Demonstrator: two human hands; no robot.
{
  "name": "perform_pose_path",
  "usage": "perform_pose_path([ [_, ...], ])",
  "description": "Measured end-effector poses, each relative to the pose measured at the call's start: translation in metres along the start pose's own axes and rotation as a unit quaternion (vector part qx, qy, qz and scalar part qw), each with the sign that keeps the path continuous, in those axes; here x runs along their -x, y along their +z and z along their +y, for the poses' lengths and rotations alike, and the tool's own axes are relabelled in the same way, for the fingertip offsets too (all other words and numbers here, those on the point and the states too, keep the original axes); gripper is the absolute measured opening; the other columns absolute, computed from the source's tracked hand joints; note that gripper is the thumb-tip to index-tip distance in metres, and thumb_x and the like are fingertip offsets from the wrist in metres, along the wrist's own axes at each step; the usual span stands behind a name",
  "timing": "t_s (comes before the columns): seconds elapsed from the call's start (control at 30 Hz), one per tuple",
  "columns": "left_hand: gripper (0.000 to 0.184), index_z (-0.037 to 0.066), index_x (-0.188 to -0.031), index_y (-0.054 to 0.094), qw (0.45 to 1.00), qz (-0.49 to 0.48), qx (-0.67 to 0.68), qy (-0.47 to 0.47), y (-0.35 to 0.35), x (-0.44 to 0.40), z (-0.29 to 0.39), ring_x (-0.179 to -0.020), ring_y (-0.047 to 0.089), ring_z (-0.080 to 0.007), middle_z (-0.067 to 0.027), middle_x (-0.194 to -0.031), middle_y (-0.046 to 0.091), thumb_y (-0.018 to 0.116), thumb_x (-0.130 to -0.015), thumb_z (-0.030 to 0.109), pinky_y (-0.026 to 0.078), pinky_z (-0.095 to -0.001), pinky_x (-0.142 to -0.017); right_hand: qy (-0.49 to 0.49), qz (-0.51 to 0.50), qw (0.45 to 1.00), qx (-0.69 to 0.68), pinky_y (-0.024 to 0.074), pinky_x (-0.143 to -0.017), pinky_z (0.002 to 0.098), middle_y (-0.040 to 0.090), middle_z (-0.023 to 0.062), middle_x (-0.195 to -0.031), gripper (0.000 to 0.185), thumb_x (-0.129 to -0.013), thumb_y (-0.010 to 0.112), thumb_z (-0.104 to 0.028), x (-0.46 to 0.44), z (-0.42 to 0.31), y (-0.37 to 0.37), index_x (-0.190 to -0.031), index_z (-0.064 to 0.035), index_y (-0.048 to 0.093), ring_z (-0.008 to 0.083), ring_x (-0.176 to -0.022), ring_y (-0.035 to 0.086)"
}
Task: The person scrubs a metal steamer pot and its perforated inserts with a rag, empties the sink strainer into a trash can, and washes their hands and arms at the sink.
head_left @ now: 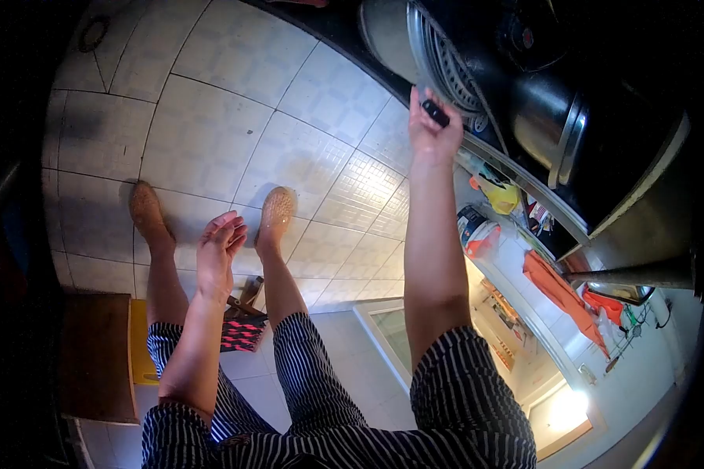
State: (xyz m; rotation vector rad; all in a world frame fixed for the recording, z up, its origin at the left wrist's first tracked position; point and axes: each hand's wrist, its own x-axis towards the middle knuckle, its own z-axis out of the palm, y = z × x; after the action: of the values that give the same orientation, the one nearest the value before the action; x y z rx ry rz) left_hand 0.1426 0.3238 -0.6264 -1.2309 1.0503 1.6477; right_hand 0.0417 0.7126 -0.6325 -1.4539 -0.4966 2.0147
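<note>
My right hand (436,133) reaches out to the counter edge. Its fingers are closed around a small black handle (435,113), right beside a round metal pan with a slotted rim (444,59). Whether the handle is joined to that pan cannot be made out. My left hand (222,238) hangs in front of my legs over the floor, its fingers loosely bent and a little apart, with nothing seen in them.
A shiny metal pot (546,125) stands on the dark counter. Below it are a yellow bag (499,195) and a white bucket (477,232). An orange cloth (559,293) hangs at right. Behind my legs are a woven stool (244,334) and a wooden cabinet (95,356).
</note>
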Motion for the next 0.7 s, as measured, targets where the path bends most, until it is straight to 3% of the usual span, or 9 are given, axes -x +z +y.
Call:
perform_pose_path([
  [0.1,0.022,0.004,-0.112,0.058,1.000,-0.004,0.010,0.000,0.000,-0.004,-0.002,-0.092,0.060,-0.0156,-0.0060,-0.102,0.062,0.053,-0.091,0.010,0.047,-0.0294,-0.086,-0.031,-0.034,0.999,-0.015,0.0436,-0.101,0.0511,0.060,0.0206,-0.089,0.018,-0.081,0.049,-0.008,-0.021,-0.001,0.027,-0.090,0.0071,0.054,0.0291,-0.088,0.060],
  [0.17,0.021,0.004,-0.111,0.058,1.000,-0.007,0.014,0.000,-0.001,-0.005,-0.001,-0.091,0.060,-0.0155,-0.0062,-0.102,0.062,0.053,-0.091,0.010,0.048,-0.0295,-0.087,-0.072,-0.080,0.994,-0.030,0.0435,-0.100,0.0506,0.062,0.0204,-0.101,0.030,-0.087,0.055,-0.023,-0.036,-0.001,0.037,-0.098,0.0048,0.057,0.0305,-0.101,0.059],
  [0.3,0.020,0.003,-0.109,0.059,1.000,0.004,0.007,-0.012,0.005,-0.001,0.007,-0.090,0.061,-0.0152,-0.0067,-0.101,0.063,0.053,-0.091,0.009,0.048,-0.0299,-0.086,-0.106,-0.181,0.977,-0.031,0.0435,-0.100,0.0461,0.062,0.0183,-0.111,0.035,-0.091,0.055,-0.024,-0.064,-0.008,0.044,-0.111,0.0044,0.056,0.0314,-0.106,0.057],
  [0.37,0.020,0.003,-0.109,0.059,1.000,0.015,0.007,-0.018,0.004,0.000,0.009,-0.090,0.061,-0.0152,-0.0068,-0.100,0.063,0.053,-0.091,0.009,0.048,-0.0299,-0.086,-0.123,-0.229,0.965,-0.022,0.0322,-0.110,0.0461,0.051,0.0170,-0.133,0.046,-0.092,0.057,-0.025,-0.079,-0.008,0.041,-0.127,0.0028,0.049,0.0321,-0.126,0.045],
  [0.43,0.020,0.003,-0.110,0.058,1.000,0.003,0.011,-0.012,0.001,0.001,0.010,-0.089,0.061,-0.0154,-0.0070,-0.100,0.063,0.053,-0.091,0.009,0.048,-0.0299,-0.087,-0.137,-0.278,0.951,0.018,0.0261,-0.113,0.0460,0.045,0.0148,-0.140,0.052,-0.092,0.057,-0.029,-0.088,-0.010,0.040,-0.133,-0.0005,0.044,0.0308,-0.131,0.039],
  [0.5,0.022,0.003,-0.111,0.058,1.000,-0.004,-0.003,0.000,-0.008,-0.004,0.006,-0.092,0.061,-0.0167,-0.0075,-0.102,0.063,0.053,-0.093,0.012,0.048,-0.0307,-0.088,-0.112,-0.290,0.950,0.027,0.0221,-0.114,0.0461,0.037,0.0128,-0.146,0.057,-0.096,0.047,-0.040,-0.081,-0.012,0.033,-0.140,-0.0058,0.036,0.0284,-0.134,0.036],
  [0.57,0.023,0.004,-0.113,0.057,1.000,-0.016,-0.011,0.010,-0.008,-0.005,0.005,-0.096,0.060,-0.0180,-0.0080,-0.104,0.062,0.052,-0.094,0.016,0.047,-0.0314,-0.090,-0.036,-0.198,0.978,-0.048,0.0367,-0.104,0.0518,0.055,0.0182,-0.125,0.044,-0.098,0.038,-0.038,-0.068,-0.006,0.013,-0.121,-0.0029,0.053,0.0315,-0.118,0.050],
  [0.6,0.023,0.004,-0.113,0.057,0.999,-0.034,0.001,0.019,-0.005,-0.004,0.006,-0.095,0.060,-0.0180,-0.0079,-0.105,0.062,0.053,-0.094,0.016,0.047,-0.0315,-0.091,0.017,-0.054,0.997,-0.047,0.0340,-0.106,0.0513,0.057,0.0164,-0.121,0.048,-0.098,0.033,-0.045,-0.060,0.000,-0.003,-0.114,-0.0064,0.057,0.0324,-0.116,0.050],
  [0.7,0.026,0.005,-0.116,0.055,0.994,-0.096,0.047,0.039,-0.012,0.008,0.000,-0.096,0.061,-0.0180,-0.0080,-0.107,0.062,0.054,-0.092,0.016,0.048,-0.0321,-0.091,0.139,-0.099,0.973,0.157,0.0351,-0.106,0.0472,0.055,0.0136,-0.122,0.050,-0.096,0.041,-0.045,0.018,0.033,-0.090,-0.118,-0.0012,0.052,0.0292,-0.118,0.049],
])
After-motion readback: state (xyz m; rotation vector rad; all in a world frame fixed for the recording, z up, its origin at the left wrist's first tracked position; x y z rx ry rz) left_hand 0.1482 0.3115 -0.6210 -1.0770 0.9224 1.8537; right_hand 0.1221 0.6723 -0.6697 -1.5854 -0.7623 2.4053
